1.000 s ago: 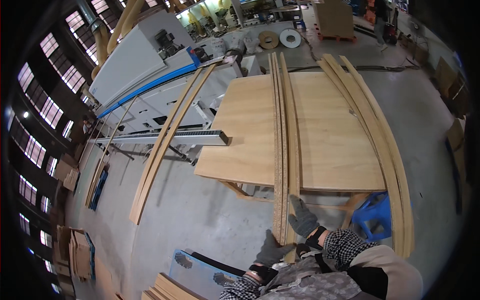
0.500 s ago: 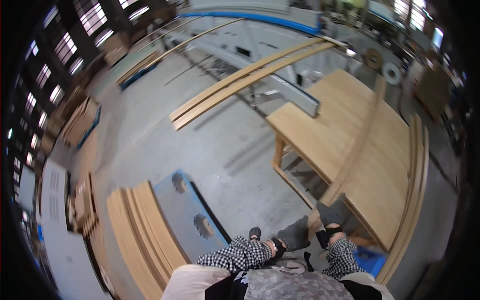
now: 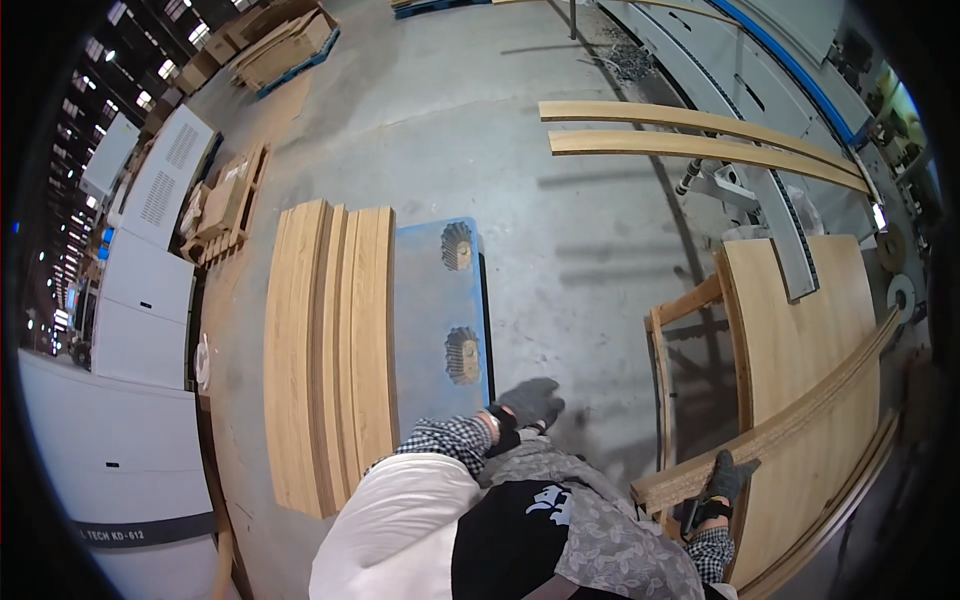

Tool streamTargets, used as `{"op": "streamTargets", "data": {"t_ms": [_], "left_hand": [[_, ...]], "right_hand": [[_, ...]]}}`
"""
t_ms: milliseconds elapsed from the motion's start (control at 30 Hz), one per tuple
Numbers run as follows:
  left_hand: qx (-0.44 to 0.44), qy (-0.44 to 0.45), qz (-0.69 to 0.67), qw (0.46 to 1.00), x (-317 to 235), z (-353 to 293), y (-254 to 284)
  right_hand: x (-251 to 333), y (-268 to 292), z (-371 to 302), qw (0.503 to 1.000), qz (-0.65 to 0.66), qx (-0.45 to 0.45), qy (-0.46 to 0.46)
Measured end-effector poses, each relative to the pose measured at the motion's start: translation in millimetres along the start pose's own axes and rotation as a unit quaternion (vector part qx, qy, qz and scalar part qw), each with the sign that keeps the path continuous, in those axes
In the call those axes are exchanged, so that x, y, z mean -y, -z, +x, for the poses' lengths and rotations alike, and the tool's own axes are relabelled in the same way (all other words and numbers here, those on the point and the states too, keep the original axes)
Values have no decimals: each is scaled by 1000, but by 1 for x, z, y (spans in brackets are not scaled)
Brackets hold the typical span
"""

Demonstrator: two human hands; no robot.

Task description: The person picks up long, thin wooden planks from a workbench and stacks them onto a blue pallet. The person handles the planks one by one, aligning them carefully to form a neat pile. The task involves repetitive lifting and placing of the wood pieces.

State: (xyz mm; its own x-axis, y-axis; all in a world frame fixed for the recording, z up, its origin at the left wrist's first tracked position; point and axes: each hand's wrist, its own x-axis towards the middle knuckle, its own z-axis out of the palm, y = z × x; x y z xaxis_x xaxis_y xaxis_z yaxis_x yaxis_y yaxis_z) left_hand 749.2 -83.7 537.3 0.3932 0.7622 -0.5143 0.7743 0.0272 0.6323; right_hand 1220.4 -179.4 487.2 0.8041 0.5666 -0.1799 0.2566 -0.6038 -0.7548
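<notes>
Left hand (image 3: 530,402), grey glove: released, nothing visible in it, fingers loosely extended and close together, over the floor just beside the blue-edged platform (image 3: 420,300). Right hand (image 3: 728,477), grey glove: at the near end of the long wooden strips (image 3: 800,417), touching their side, thumb apart from fingers; can't tell whether it clamps or just rests, underside hidden. Strips lie bundled diagonally across the plywood-topped table (image 3: 800,340), near end jutting past table's left edge. More long strips (image 3: 830,520) along table's right side. Stacked wooden planks (image 3: 372,350) left of platform's bare part, well apart from both hands.
</notes>
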Motion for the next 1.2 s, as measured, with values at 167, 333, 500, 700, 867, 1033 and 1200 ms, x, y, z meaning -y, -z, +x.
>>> {"op": "streamTargets", "data": {"t_ms": [167, 333, 500, 700, 867, 1033, 1200], "left_hand": [[-139, -28, -116, 983, 96, 71, 46], [-252, -94, -728, 631, 94, 148, 163], [-373, -56, -697, 609, 62, 190, 260], [-516, 51, 124, 846, 43, 244, 300], [-394, -198, 125, 889, 26, 252, 288], [-81, -74, -618, 779, 48, 214, 202], [-39, 5, -574, 818, -51, 104, 114]], "right_hand": [[72, -9, -31, 998, -37, 17, -47], [107, -4, -57, 988, 109, 20, -110], [92, -9, -46, 990, 92, 33, -106], [54, -10, -24, 998, -21, -4, -58], [59, -4, -30, 995, -90, -9, -41], [94, -3, -40, 999, -7, 25, -30], [54, 3, -37, 992, -124, 20, 16]]}}
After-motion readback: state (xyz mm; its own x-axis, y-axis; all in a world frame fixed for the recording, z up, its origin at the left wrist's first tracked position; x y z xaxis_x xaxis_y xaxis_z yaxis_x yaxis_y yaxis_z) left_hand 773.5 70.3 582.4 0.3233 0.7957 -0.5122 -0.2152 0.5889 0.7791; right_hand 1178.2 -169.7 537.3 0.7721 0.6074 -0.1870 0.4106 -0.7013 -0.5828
